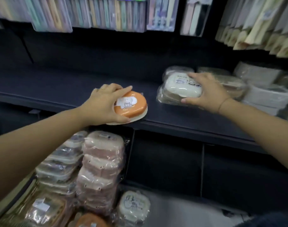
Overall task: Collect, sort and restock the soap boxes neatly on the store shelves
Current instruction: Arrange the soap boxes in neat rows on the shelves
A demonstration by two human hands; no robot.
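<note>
At the bottom left, nearest the camera, stacks of film-wrapped soap boxes [102,169] are seen, pinkish and cream, with a single white box bearing a drawing [134,205] just beside them.

Above these, a dark shelf [58,89] is crossed by both forearms, and the hands are held well apart. At the shelf's front edge, an orange soap box [131,105] is clamped by the left hand [105,104], fingers over its far side and thumb against its near side. It lies flat, labelled orange lid up over a cream base, its long axis running from near left to far right.

Further right, a white soap box [177,86] in clear film is gripped by the right hand [205,92], fingers spread over the lid and thumb at the near edge. It is stacked on a brown wrapped box [167,97], its long axis roughly along the shelf.

Grey wrapped boxes [267,95] are piled at the far right. Hanging packets [90,13], blurred, are ranged along the top.
</note>
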